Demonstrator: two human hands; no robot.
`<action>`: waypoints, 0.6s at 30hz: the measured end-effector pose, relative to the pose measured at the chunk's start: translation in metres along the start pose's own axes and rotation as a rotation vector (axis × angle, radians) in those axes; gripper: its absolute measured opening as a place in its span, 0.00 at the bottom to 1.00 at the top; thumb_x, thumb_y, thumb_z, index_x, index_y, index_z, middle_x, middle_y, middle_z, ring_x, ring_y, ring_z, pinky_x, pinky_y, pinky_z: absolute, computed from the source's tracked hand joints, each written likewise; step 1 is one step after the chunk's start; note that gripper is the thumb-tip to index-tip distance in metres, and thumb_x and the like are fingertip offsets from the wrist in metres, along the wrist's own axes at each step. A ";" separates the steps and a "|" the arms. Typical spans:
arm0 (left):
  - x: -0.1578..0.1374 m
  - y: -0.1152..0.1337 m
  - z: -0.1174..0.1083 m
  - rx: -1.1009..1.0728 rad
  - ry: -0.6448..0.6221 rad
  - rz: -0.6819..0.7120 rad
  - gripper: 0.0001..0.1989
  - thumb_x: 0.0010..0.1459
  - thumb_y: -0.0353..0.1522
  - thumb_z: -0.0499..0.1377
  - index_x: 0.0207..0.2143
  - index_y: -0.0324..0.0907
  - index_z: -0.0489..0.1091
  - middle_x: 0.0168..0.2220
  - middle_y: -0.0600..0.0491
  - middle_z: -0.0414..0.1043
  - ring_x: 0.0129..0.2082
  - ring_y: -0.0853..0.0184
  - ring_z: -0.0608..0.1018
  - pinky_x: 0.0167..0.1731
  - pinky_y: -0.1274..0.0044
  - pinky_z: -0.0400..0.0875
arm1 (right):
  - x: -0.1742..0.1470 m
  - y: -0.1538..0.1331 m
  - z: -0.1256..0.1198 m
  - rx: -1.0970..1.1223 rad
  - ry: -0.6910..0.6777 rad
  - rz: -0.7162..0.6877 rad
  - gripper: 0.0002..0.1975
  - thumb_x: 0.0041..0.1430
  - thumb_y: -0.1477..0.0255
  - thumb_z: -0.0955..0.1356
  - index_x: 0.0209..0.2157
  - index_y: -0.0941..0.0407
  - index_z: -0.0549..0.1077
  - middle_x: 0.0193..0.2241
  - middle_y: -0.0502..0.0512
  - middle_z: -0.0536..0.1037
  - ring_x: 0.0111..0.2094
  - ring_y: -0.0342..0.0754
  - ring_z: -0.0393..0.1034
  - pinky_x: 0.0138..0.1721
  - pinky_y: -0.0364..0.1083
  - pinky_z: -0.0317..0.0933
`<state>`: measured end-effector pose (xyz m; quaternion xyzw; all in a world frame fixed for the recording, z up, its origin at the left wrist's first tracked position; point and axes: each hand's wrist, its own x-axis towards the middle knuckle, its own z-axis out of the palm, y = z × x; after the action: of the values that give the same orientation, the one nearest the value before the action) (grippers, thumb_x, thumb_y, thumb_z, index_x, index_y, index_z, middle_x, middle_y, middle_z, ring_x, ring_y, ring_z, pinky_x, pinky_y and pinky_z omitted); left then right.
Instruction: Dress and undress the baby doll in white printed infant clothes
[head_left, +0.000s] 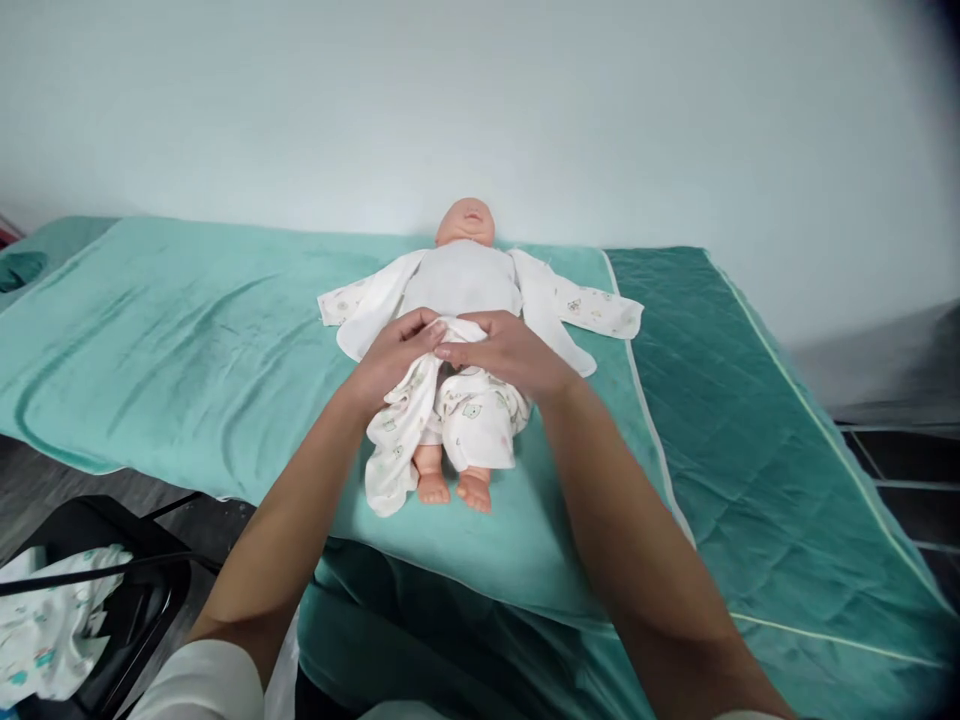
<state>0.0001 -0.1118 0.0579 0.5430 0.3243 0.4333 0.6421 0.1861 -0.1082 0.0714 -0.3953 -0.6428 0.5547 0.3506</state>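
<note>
A baby doll [466,222] lies on its back, head toward the wall and bare feet toward me. An open white jacket [545,300] with printed sleeves is spread out around its torso. Printed white baby pants [480,420] are around the doll's legs, one leg covered and the other side bunched loosely. At the waist, my left hand [401,355] pinches the gathered cloth of the pants. Close beside it, my right hand [510,350] grips the same cloth with thumb and fingers. The doll's hips are hidden behind both hands.
A light green sheet [187,330] covers the bed, with a darker quilted cover [720,420] to the right. At lower left, printed white clothes [67,620] lie on a black chair [150,590]. The wall [480,100] stands right behind the bed.
</note>
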 end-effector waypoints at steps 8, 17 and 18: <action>-0.012 -0.023 -0.022 0.013 0.029 -0.074 0.22 0.47 0.43 0.74 0.36 0.40 0.70 0.30 0.57 0.71 0.27 0.73 0.71 0.28 0.81 0.63 | -0.001 0.032 0.012 0.409 0.168 0.019 0.21 0.44 0.60 0.81 0.29 0.55 0.70 0.22 0.45 0.71 0.24 0.41 0.67 0.26 0.40 0.62; -0.010 -0.042 -0.014 -0.110 0.259 0.061 0.24 0.47 0.47 0.73 0.34 0.44 0.65 0.26 0.60 0.66 0.23 0.73 0.68 0.27 0.80 0.65 | -0.005 0.019 0.011 0.061 -0.158 -0.001 0.21 0.47 0.66 0.80 0.43 0.55 0.79 0.39 0.51 0.81 0.41 0.50 0.75 0.40 0.45 0.68; -0.010 -0.042 -0.015 -0.106 0.266 0.066 0.25 0.47 0.48 0.72 0.34 0.44 0.65 0.26 0.60 0.66 0.24 0.73 0.69 0.27 0.80 0.66 | -0.005 0.019 0.012 0.014 -0.177 0.011 0.19 0.48 0.65 0.79 0.43 0.55 0.80 0.40 0.51 0.81 0.41 0.50 0.75 0.41 0.45 0.68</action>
<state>-0.0086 -0.1158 0.0130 0.4562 0.3654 0.5388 0.6067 0.1798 -0.1166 0.0510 -0.3458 -0.6651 0.5939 0.2922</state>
